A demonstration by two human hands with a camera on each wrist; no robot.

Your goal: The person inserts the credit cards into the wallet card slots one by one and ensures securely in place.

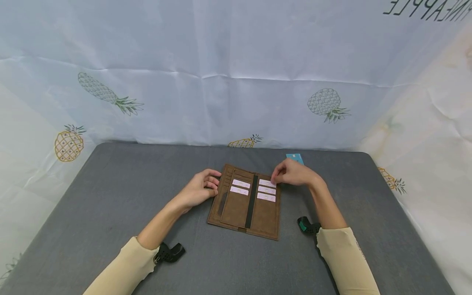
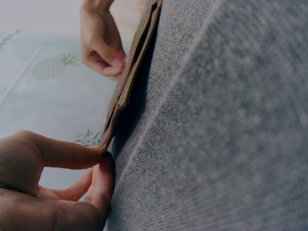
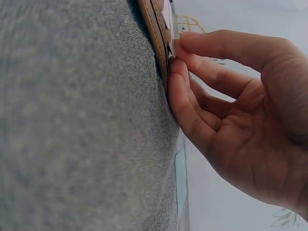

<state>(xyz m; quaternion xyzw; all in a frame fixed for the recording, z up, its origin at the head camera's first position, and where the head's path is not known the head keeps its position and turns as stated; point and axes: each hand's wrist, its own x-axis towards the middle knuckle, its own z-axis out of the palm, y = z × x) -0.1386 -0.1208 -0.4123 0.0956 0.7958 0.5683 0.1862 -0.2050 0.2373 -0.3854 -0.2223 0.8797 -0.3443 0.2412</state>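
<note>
A brown bifold wallet (image 1: 236,211) lies spread flat on the grey table, slightly turned. Pale pink cards stick out of its slots, two on the left side and three on the right. My left hand (image 1: 197,190) pinches the wallet's left edge between thumb and fingers, as the left wrist view shows at the wallet corner (image 2: 107,137). With thumb and index finger, my right hand (image 1: 293,172) pinches the top right card (image 1: 266,183) at its outer end; its other fingers touch the wallet's edge. Most of that card stays visible in its slot.
A blue card (image 1: 295,157) lies behind the right hand, partly covered by it. The grey table (image 1: 110,196) ends at a pineapple-print curtain (image 1: 206,106). Black wrist cameras sit at the left cuff (image 1: 169,253) and right cuff (image 1: 308,225).
</note>
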